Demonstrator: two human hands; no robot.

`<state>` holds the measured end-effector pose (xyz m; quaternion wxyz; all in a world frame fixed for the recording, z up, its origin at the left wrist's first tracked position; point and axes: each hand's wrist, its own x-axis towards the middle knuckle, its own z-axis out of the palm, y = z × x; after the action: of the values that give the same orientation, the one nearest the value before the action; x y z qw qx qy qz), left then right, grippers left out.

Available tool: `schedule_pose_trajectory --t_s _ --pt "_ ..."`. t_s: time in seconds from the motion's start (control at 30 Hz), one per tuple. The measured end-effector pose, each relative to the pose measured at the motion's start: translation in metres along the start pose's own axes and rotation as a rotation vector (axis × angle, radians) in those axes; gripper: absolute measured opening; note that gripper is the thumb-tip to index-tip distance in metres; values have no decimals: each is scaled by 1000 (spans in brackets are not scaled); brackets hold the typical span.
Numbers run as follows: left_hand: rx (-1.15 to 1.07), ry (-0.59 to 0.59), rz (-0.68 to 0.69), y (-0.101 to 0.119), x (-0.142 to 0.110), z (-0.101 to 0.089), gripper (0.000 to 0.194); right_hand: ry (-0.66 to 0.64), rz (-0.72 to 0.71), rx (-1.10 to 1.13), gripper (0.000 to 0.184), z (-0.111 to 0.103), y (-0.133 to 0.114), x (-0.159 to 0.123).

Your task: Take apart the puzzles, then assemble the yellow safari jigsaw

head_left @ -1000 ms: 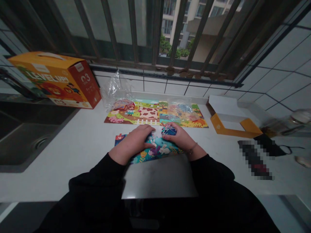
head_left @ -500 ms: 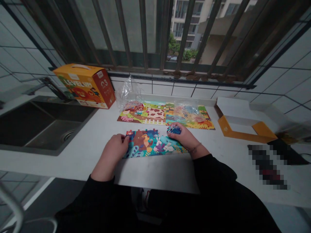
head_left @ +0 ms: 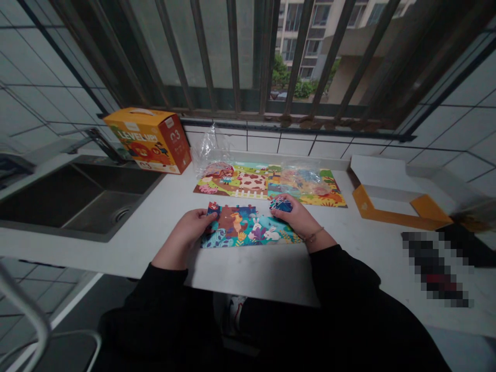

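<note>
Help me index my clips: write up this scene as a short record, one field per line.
Left hand: left hand, thumb on the rabbit puzzle's left end
Right hand: right hand, holding blue puzzle pieces by the puzzle's right end
Puzzle state: joined along the bottom, tabs exposed on top
Behind: cow picture, with crumpled clear plastic at its left
Far left: orange box, upright beside the sink
Right: open, empty yellow carton

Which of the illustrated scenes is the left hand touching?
The left hand touches the teal rabbit scene, nearest the person; the cow scene and yellow scene lie farther back.
</note>
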<state>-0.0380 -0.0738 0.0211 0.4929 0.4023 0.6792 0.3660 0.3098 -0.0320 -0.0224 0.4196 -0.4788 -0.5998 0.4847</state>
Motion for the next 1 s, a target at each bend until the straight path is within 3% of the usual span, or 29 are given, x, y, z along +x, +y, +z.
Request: schedule_pose_trajectory --t_s 0.17,0.27,0.47,0.6,0.73,0.8,0.93,1.0 --pt "-171 -71 -150 12 7 12 29 8 5 22 61 1 4 2" --pt "-217 -48 -181 14 13 18 29 16 2 15 60 1 3 1" --pt "-135 56 -2 4 20 23 34 22 13 78 59 2 2 0" --pt "-288 -15 27 7 11 24 44 68 50 204 62 5 1 1" --pt "-405 -47 26 13 -1 22 42 105 76 365 66 6 1 1" --pt "-371 -22 16 11 -1 18 38 106 83 405 67 7 2 2" --pt "-43 184 88 -1 5 10 35 77 95 456 67 9 5 4" --pt "-57 185 108 -3 6 9 39 69 96 472 65 9 7 5"
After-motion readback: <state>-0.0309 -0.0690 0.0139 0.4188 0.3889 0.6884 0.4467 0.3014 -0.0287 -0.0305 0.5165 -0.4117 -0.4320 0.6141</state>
